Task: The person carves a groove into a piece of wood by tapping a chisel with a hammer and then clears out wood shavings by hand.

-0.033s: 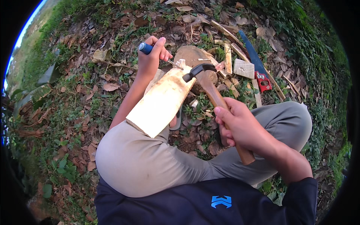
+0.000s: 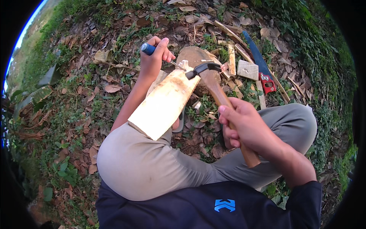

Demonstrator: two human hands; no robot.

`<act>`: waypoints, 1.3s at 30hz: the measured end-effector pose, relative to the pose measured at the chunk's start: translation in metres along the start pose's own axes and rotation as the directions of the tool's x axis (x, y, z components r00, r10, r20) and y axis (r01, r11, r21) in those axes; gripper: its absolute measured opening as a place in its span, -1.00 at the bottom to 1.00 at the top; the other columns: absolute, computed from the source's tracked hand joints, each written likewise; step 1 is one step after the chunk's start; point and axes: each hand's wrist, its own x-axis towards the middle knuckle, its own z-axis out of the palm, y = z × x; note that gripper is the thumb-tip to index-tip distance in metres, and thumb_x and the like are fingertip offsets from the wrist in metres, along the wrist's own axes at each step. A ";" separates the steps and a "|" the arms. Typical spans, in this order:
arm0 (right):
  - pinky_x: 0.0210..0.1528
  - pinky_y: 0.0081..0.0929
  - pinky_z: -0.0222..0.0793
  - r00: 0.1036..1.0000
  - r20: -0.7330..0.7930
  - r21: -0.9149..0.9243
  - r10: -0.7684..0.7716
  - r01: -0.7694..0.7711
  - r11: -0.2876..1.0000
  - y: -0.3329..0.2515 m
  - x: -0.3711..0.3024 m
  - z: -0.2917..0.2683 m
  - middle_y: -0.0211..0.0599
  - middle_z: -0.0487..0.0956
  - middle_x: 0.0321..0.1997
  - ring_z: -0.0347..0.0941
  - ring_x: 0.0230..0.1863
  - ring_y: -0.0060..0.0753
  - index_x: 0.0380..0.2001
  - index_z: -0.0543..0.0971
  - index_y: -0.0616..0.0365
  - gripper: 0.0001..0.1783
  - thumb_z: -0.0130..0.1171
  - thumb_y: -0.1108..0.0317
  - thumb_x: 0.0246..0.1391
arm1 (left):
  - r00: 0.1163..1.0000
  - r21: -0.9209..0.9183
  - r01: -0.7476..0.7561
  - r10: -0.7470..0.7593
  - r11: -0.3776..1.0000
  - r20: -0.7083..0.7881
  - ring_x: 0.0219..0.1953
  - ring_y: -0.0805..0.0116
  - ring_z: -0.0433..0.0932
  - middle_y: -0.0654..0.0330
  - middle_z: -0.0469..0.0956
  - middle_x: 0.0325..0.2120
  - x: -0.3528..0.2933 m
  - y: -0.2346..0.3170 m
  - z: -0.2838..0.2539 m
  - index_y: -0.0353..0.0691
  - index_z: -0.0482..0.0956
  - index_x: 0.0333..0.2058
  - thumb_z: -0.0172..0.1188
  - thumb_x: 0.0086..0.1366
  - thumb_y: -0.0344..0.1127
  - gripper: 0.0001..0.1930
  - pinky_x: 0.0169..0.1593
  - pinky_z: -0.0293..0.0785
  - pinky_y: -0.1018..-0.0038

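My left hand (image 2: 153,57) is closed round the blue handle of a chisel (image 2: 148,49). Its thin metal shaft slants down to the far end of a pale wooden board (image 2: 162,103), where chips curl up and hide the tip. The board slopes from a round log stump (image 2: 192,54) down to my left knee. In my right hand (image 2: 242,124) is a claw hammer (image 2: 215,86), gripped partway along its brown wooden handle. The dark hammer head hangs over the right side of the board's far end; whether it touches the wood I cannot tell.
To the right of the stump lie a square wood block (image 2: 248,70), several offcuts and strips, and a handsaw (image 2: 256,53) with a red handle (image 2: 267,83). Dry leaves and grass cover the ground. My crossed legs (image 2: 152,164) are beneath the board and hammer.
The hammer and my right hand have shifted very slightly, the claw end tipping up a little. My left hand, the chisel and the board look the same.
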 end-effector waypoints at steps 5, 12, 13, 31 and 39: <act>-0.60 -0.62 0.24 0.993 -0.114 0.349 -0.030 0.068 0.935 -0.019 -0.012 -0.014 -0.49 0.32 -0.36 0.21 -0.56 -0.73 -0.25 0.35 0.12 -0.87 0.06 0.34 0.27 | 1.000 -0.007 -0.002 0.002 1.000 0.018 -0.65 0.50 0.33 0.36 0.25 -0.73 0.000 -0.001 0.004 -0.13 0.27 -0.54 0.07 0.44 -0.30 -0.68 -0.33 0.53 0.36; -0.54 -0.65 0.21 0.984 0.007 0.596 0.180 -0.148 0.789 -0.017 -0.014 -0.031 -0.49 0.33 -0.43 0.21 -0.54 -0.74 -0.35 0.36 0.14 -0.88 0.03 0.39 0.26 | 0.997 -0.052 -0.055 0.057 0.997 0.045 -0.66 0.51 0.36 0.35 0.29 -0.72 0.003 -0.008 0.001 -0.16 0.28 -0.54 0.11 0.43 -0.30 -0.67 -0.39 0.52 0.41; -0.54 -0.65 0.21 0.981 0.052 0.576 0.186 -0.182 0.797 -0.016 -0.014 -0.028 -0.48 0.33 -0.43 0.21 -0.54 -0.73 -0.35 0.35 0.13 -0.89 0.03 0.39 0.26 | 0.998 -0.056 -0.045 0.048 0.997 0.045 -0.66 0.51 0.36 0.35 0.29 -0.72 0.001 -0.008 -0.001 -0.16 0.28 -0.53 0.11 0.43 -0.29 -0.68 -0.40 0.52 0.41; -0.64 -0.71 0.17 0.995 0.098 0.562 0.016 -0.069 0.824 -0.059 -0.025 -0.029 -0.50 0.31 -0.45 0.17 -0.61 -0.77 -0.35 0.34 0.17 -0.89 0.05 0.44 0.23 | 0.987 0.010 0.065 -0.066 0.998 0.145 -0.53 0.47 0.52 0.35 0.37 -0.67 -0.003 0.007 -0.008 -0.21 0.39 -0.47 0.18 0.39 -0.28 -0.74 -0.25 0.55 0.42; -0.41 -0.57 0.33 0.545 0.057 -0.563 -0.837 0.710 0.424 -0.131 0.029 -0.015 -0.38 0.51 -0.41 0.36 -0.48 -0.60 0.10 0.43 0.20 -0.59 0.15 0.21 0.30 | 0.976 0.097 0.052 -0.071 0.994 0.205 -0.52 0.52 0.44 0.36 0.38 -0.64 -0.010 0.006 0.000 -0.16 0.38 -0.52 0.14 0.44 -0.28 -0.70 -0.10 0.54 0.38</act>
